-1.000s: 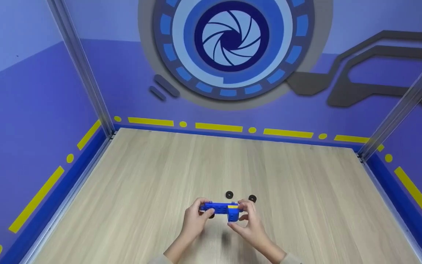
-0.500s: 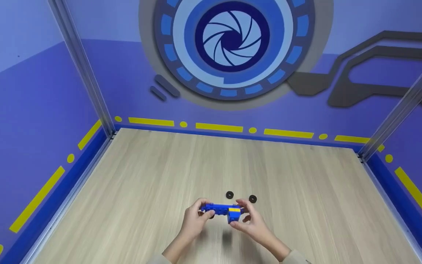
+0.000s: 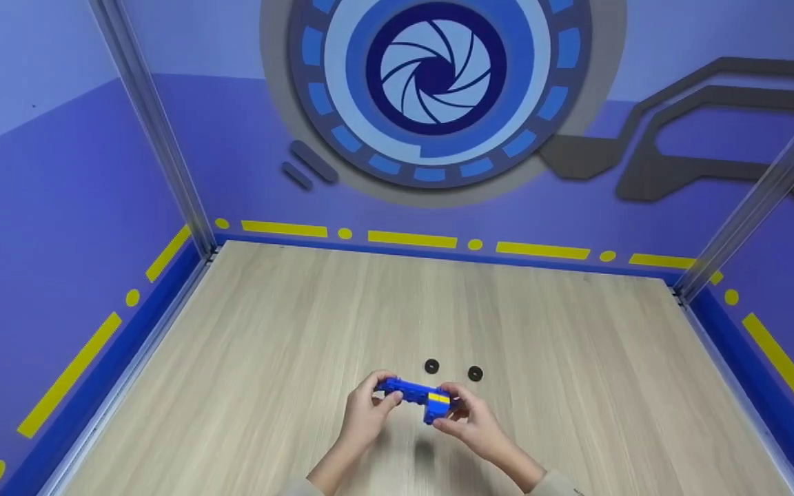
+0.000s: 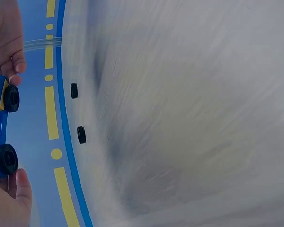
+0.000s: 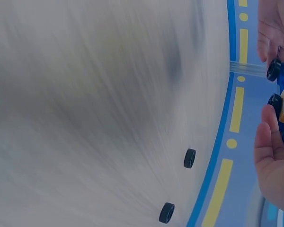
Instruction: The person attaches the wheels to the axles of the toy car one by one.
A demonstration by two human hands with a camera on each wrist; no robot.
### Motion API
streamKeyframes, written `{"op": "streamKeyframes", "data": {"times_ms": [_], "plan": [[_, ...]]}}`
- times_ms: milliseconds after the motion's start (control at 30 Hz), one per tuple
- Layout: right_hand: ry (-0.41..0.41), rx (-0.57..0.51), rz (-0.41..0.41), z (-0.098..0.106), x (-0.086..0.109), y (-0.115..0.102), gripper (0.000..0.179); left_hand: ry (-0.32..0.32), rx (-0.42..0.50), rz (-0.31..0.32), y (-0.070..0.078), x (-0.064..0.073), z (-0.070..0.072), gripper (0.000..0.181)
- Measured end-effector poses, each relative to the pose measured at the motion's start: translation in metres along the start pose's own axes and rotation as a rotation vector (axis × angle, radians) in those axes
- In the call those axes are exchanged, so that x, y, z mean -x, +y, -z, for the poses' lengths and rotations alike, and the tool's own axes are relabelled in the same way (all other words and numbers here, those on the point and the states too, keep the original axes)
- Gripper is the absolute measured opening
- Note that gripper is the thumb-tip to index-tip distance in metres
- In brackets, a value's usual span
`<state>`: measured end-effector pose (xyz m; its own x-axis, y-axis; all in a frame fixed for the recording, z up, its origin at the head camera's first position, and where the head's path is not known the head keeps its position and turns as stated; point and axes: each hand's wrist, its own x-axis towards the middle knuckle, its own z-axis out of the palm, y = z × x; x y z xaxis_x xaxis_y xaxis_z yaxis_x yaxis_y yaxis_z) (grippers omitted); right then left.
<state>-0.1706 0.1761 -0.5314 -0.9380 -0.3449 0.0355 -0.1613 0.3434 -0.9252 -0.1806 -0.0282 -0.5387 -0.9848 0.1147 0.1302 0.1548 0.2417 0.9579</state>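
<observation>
Both hands hold a blue building-block toy car (image 3: 412, 392) above the table, its blue-and-yellow block (image 3: 438, 405) at the right end. My left hand (image 3: 366, 410) pinches the left end, thumb on the near side and fingers behind. At the block end, my right hand (image 3: 474, 420) grips with thumb in front and fingers at the back. In the left wrist view, two black wheels, one wheel (image 4: 12, 98) by the yellow part and another wheel (image 4: 7, 158) at the far end, are on the car. A thin metal axle (image 5: 279, 51) shows beside the left hand in the right wrist view.
Two loose black wheels, a left one (image 3: 431, 366) and a right one (image 3: 475, 373), lie on the wooden table (image 3: 300, 324) just beyond the hands. Blue panels (image 3: 397, 220) with yellow markings and metal posts (image 3: 163, 131) enclose the table at the back and sides.
The car has tilted, its block end swinging down toward the person and its left end slightly up. Both hands keep their hold. The loose wheels have stayed put.
</observation>
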Motion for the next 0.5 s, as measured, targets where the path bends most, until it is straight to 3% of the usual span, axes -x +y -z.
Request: {"op": "streamKeyframes", "data": {"times_ms": [67,233,400,500], "plan": [[0.018,-0.003,0.005,-0.002,0.003,-0.008,0.046,0.016,-0.022,-0.003,-0.009,-0.002,-0.003,0.029],[0.083,0.001,0.053,-0.008,0.007,-0.02,0.045,0.063,-0.063,-0.035,-0.014,0.0,-0.007,0.041],[0.139,-0.001,0.049,-0.015,0.004,-0.004,0.046,0.108,-0.053,-0.019,-0.014,0.002,-0.014,0.053],[0.157,0.017,0.015,-0.019,0.001,0.008,0.048,0.096,-0.013,0.016,-0.012,0.004,-0.019,0.058]]}}
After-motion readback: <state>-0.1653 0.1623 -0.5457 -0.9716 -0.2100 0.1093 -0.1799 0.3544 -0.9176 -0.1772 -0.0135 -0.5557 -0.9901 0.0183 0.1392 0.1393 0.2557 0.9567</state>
